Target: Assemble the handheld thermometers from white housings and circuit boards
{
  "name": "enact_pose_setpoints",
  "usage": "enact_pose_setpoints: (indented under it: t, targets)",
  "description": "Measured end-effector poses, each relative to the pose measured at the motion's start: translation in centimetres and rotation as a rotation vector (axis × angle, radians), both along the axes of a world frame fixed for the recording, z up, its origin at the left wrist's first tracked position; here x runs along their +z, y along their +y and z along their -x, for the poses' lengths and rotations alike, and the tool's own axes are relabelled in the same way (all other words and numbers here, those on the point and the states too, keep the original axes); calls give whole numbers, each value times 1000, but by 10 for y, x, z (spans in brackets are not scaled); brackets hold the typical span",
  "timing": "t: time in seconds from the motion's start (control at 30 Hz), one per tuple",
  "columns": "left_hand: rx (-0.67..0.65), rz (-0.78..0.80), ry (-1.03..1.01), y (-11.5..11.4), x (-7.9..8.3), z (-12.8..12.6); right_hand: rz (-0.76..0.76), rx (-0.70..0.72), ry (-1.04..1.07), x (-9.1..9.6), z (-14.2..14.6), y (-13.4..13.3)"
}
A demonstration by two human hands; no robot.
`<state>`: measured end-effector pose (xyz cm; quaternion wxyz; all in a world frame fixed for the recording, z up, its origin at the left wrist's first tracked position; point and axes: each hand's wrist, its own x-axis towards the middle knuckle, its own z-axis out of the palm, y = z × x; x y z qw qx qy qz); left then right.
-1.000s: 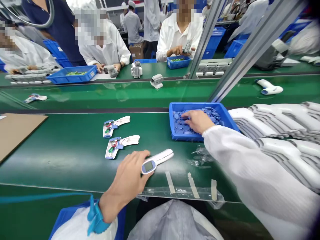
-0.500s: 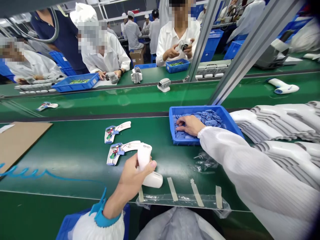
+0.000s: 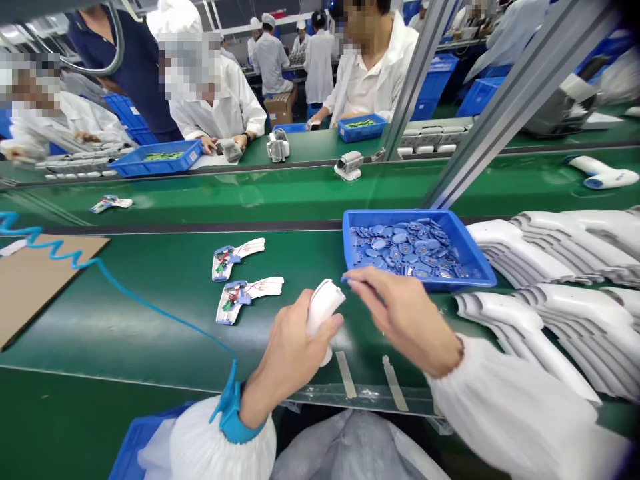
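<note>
Left hand (image 3: 287, 353): clamped around a white thermometer housing (image 3: 325, 310), near edge of the green conveyor belt (image 3: 150, 347). Housing's long axis stands roughly upright, upper end tilted right, toward the other hand.

Right hand (image 3: 407, 320): fingers together on a small blue plastic part (image 3: 344, 279), barely visible, just beside the housing's upper end.

Far of both hands: blue tray (image 3: 395, 215) of blue discs (image 3: 400, 253). Right of it: stacked white housings (image 3: 540, 263).

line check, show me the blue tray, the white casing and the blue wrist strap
blue plastic tray (image 3: 395, 215), head view, far rim
white plastic casing (image 3: 325, 307), head view, rounded upper end
blue wrist strap (image 3: 237, 427), head view, band
</note>
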<state>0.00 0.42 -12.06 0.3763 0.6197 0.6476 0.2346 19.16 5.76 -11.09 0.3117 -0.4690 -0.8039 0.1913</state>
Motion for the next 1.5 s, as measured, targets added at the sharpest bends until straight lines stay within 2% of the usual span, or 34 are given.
enact_pose_setpoints:
  t: [0.1, 0.2, 0.33, 0.47, 0.57, 0.67, 0.8, 0.87, 0.9, 1.0, 1.03, 1.07, 1.17, 1.23, 1.3, 1.33, 1.4, 1.47, 1.5]
  targets:
    - [-28, 56, 53, 0, 2, -5, 87, 4, 165, -3, 11, -26]
    - [-86, 86, 126, -5, 1, -4, 80, -44, 253, -6, 11, -31]
    - [-222, 2, 253, -8, 4, -1, -2, -56, 189, -9, 7, -34]
    - [-320, -29, 298, -4, 10, -1, 38, -6, 154, -10, 8, -42]
    - [-373, -107, 322, -1, 11, 0, 67, 37, 151, -9, 7, -46]
    - [-433, -216, 238, 0, 8, 1, 71, 98, 192, -13, 7, -47]
    - [-426, -336, 306, -2, -1, 0, 39, 7, 237, -29, 6, -55]
    - [-395, -405, 314, -5, -9, 0, 70, -39, 242, -34, 1, -62]
    - [-315, -441, 298, -7, -14, -1, 110, -48, 233, -34, -1, -65]
    - [76, -525, 263, -12, -33, -7, 308, -14, 164, -29, -6, -73]
    - [166, -549, 267, -12, -39, -10, 381, 26, 131, -27, -6, -75]
    - [197, -576, 274, -12, -45, -12, 436, 65, 102, -25, -4, -77]
    - [118, -640, 293, -7, -52, -17, 455, 116, 81, -26, 5, -84]
    - [60, -621, 283, -6, -49, -15, 433, 64, 135, -30, 10, -88]
    - [19, -585, 214, -12, -44, -10, 513, -44, 228, -34, 11, -90]
    - [-2, -580, 153, -16, -43, -7, 631, -112, 288, -36, 11, -90]
    - [-12, -637, 4, -25, -43, -2, 977, -250, 409, -41, 10, -88]
    - [103, -710, -80, -27, -49, -1, 1256, -276, 471, -46, 11, -87]
    - [200, -714, -85, -24, -53, -2, 1277, -236, 457, -49, 13, -86]
